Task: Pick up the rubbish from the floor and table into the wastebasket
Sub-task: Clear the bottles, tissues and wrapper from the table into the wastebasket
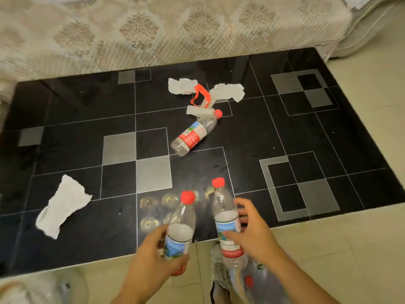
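Head view: both hands over near edge of black glass table [306, 132]; left hand [151, 253] grips empty water bottle [180, 229], right hand [252, 233] grips second water bottle [226, 220], both upright; third bottle [195, 133] lies mid-table beside torn tissues [183, 86], orange strip [202, 95]; crumpled tissue [62, 205] left

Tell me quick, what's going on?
Left hand grips a bottle, right hand another. Third bottle, tissues on table. Nothing blocking.
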